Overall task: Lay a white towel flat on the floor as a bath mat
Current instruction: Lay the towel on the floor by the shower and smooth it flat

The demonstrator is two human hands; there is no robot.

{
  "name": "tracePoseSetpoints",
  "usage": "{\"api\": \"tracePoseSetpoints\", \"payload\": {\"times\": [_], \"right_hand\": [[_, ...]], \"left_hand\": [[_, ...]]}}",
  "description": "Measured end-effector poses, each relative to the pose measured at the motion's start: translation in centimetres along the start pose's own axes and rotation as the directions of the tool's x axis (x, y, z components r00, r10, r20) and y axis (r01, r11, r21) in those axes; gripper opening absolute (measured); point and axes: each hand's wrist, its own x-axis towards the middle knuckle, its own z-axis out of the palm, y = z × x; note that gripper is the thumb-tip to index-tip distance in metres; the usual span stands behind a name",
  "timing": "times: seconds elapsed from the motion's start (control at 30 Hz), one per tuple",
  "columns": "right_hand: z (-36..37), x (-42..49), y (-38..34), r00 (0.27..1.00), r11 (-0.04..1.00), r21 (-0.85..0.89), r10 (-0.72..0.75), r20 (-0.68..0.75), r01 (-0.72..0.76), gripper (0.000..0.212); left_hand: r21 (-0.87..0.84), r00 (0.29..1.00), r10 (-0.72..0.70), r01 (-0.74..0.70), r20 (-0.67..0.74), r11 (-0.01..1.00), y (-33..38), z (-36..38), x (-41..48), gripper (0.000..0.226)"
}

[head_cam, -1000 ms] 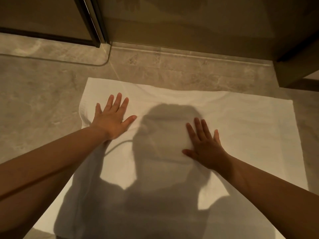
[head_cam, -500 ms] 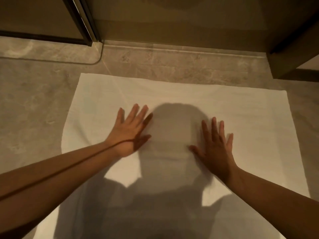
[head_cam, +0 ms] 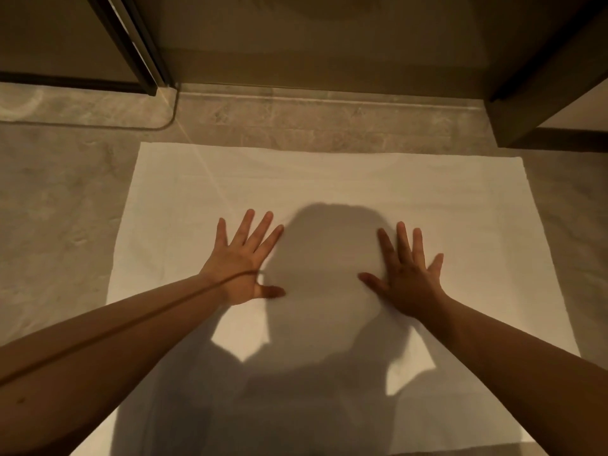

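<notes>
A white towel [head_cam: 329,179] lies spread flat on the grey stone floor [head_cam: 59,232], its far edge near the door sill. My left hand [head_cam: 241,261] rests palm down on the towel left of centre, fingers spread. On the right of centre my right hand [head_cam: 406,274] also presses flat on the cloth with fingers apart. Neither hand holds anything. My shadow falls over the middle and near part of the towel, and my forearms hide its near corners.
A dark-framed glass door [head_cam: 131,44] stands at the back left with a raised stone sill [head_cam: 329,103] behind the towel. A dark cabinet corner [head_cam: 539,103] juts in at the back right. Bare floor lies on both sides of the towel.
My left hand slid right from the towel's left edge toward the centre. My right hand shifted slightly right and spread its fingers. The towel's left edge now lies smoother.
</notes>
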Motion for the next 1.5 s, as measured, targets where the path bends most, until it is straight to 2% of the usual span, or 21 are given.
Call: {"api": "tracePoseSetpoints", "payload": {"times": [0.1, 0.2, 0.33, 0.4, 0.53, 0.6, 0.7, 0.8, 0.87, 1.03, 1.2, 1.33, 1.43, 1.5], "right_hand": [[-0.5, 0.4, 0.6, 1.0, 1.0, 0.023, -0.005, 0.025, 0.004, 0.09], [0.0, -0.8, -0.3, 0.999, 0.999, 0.034, -0.039, -0.037, 0.041, 0.092], [1.2, -2.7, 0.0, 0.986, 0.983, -0.087, -0.163, -0.033, 0.159, 0.09], [1.0, -2.7, 1.5, 0.993, 0.992, -0.073, -0.11, -0.042, 0.107, 0.089], [0.3, -2.0, 4.4, 0.996, 0.996, 0.014, 0.085, -0.007, -0.085, 0.091], [0.1, -2.0, 3.8, 0.997, 0.997, 0.014, 0.08, -0.018, -0.08, 0.093], [0.3, -1.8, -0.4, 0.991, 0.994, 0.008, -0.103, -0.089, 0.105, 0.089], [1.0, -1.2, -6.2, 0.931, 0.938, -0.026, -0.347, -0.109, 0.347, 0.082], [1.4, -0.7, -9.8, 0.89, 0.898, -0.042, -0.44, -0.117, 0.439, 0.079], [2.1, 0.5, -17.8, 0.836, 0.846, -0.059, -0.533, -0.132, 0.53, 0.076], [1.7, 2.5, -21.6, 0.782, 0.797, -0.086, -0.603, -0.158, 0.597, 0.074], [0.4, 5.6, -20.7, 0.815, 0.84, -0.072, -0.539, -0.211, 0.537, 0.073], [-0.7, 8.4, -17.7, 0.861, 0.89, -0.056, -0.453, -0.232, 0.453, 0.072], [-1.5, 9.6, -14.9, 0.894, 0.927, -0.034, -0.368, -0.254, 0.372, 0.073]], "left_hand": [[0.087, 0.991, 0.133, -0.131, -0.018, 0.988, 0.0, -0.8, 0.0, 0.118], [0.141, 0.976, 0.206, -0.196, -0.063, 0.97, 0.5, -1.0, -0.7, 0.101], [0.055, 0.997, -0.043, 0.047, -0.057, 0.997, 1.0, 0.8, -2.2, 0.084], [0.021, 0.993, -0.117, 0.117, -0.02, 0.993, 0.8, 1.0, -2.6, 0.083], [-0.093, 0.978, -0.21, 0.209, -0.005, 0.974, -0.7, 0.9, -3.1, 0.078], [-0.105, 0.969, -0.249, 0.247, 0.0, 0.963, -1.7, 1.3, -3.9, 0.073], [-0.148, 0.959, -0.282, 0.276, -0.02, 0.95, -2.6, 1.8, -5.4, 0.073], [-0.198, 0.957, -0.289, 0.277, -0.03, 0.94, -3.3, 1.8, -6.4, 0.073], [-0.223, 0.957, -0.288, 0.271, -0.046, 0.936, -4.1, 1.9, -6.9, 0.071], [-0.258, 0.935, -0.341, 0.308, -0.096, 0.916, -7.2, 2.9, -8.4, 0.067], [-0.232, 0.943, -0.305, 0.269, -0.133, 0.935, -9.1, 2.6, -8.4, 0.066], [-0.252, 0.954, -0.225, 0.171, -0.201, 0.952, -7.7, 0.4, -5.2, 0.066], [-0.3, 0.968, -0.176, 0.116, -0.181, 0.947, -5.3, -1.3, -2.0, 0.069], [-0.246, 0.976, -0.125, 0.079, -0.177, 0.966, -3.1, -2.2, -0.2, 0.069]]}}
